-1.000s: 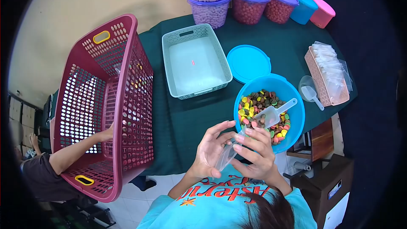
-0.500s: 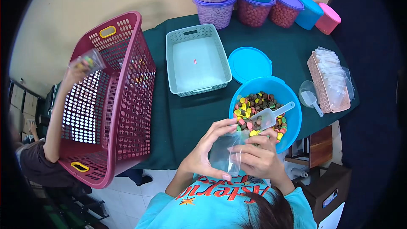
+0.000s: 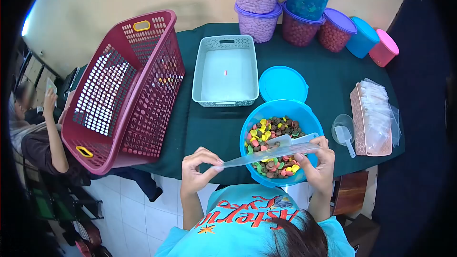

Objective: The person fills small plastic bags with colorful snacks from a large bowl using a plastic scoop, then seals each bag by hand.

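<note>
A clear plastic bag (image 3: 243, 160), seen nearly edge-on, is stretched across the front of a blue tub (image 3: 251, 114). My left hand (image 3: 201, 167) pinches one end between thumb and fingers, closed on it. At the opposite end, my right hand (image 3: 318, 166) also grips the bag, thumb against fingers. Below the bag, the tub holds many brown, yellow, pink and green button-shaped sweets (image 3: 276, 165). A translucent scoop (image 3: 304, 138) rests in the sweets, partly hidden by the bag.
A maroon laundry basket (image 3: 152, 81) and a pale tray (image 3: 226, 83) stand left; a blue lid (image 3: 283, 84) lies behind the tub. Right are a small scoop (image 3: 343, 134) and a box of bags (image 3: 358, 128). Filled containers (image 3: 257, 24) line the wall. A co-worker's hand (image 3: 50, 102) is far left.
My hands have moved apart, and the bag, earlier held bunched and opened out between them, is now drawn flat. The co-worker's hand has moved left, out of the maroon basket. The view has shifted.
</note>
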`<action>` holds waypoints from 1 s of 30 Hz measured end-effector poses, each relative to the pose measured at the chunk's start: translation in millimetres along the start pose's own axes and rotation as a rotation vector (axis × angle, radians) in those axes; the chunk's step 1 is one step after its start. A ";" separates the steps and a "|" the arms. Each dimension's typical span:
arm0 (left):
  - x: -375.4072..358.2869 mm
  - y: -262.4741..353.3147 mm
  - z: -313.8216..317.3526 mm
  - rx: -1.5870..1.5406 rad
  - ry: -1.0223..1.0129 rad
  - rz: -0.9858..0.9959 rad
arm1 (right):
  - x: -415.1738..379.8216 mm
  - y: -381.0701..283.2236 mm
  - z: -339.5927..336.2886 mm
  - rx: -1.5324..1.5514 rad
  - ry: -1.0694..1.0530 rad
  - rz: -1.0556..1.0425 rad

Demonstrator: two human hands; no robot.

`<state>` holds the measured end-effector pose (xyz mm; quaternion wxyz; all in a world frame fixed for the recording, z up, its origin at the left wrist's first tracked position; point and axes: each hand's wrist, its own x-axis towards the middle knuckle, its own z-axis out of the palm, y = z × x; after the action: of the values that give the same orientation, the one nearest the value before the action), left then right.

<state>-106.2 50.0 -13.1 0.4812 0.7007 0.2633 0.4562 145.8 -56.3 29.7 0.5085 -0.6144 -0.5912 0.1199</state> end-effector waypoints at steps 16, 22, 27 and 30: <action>-30.3 60.6 10.4 0.185 0.130 -0.066 | 12.9 20.5 -33.8 0.175 -0.528 -0.328; -8.4 77.6 62.6 0.232 -0.258 -0.065 | 13.6 5.0 -14.4 0.129 -0.735 -0.637; -7.6 40.5 64.2 0.061 -0.440 -0.085 | 8.3 7.3 -12.0 0.103 -0.767 -0.749; -10.0 30.6 64.3 0.000 -0.373 0.011 | 6.4 3.0 -12.5 0.014 -0.771 -0.765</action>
<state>-55.4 1.9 3.3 0.5193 0.7744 0.1657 0.3212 158.7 -56.2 36.0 0.2660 -0.2634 -0.9156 0.1468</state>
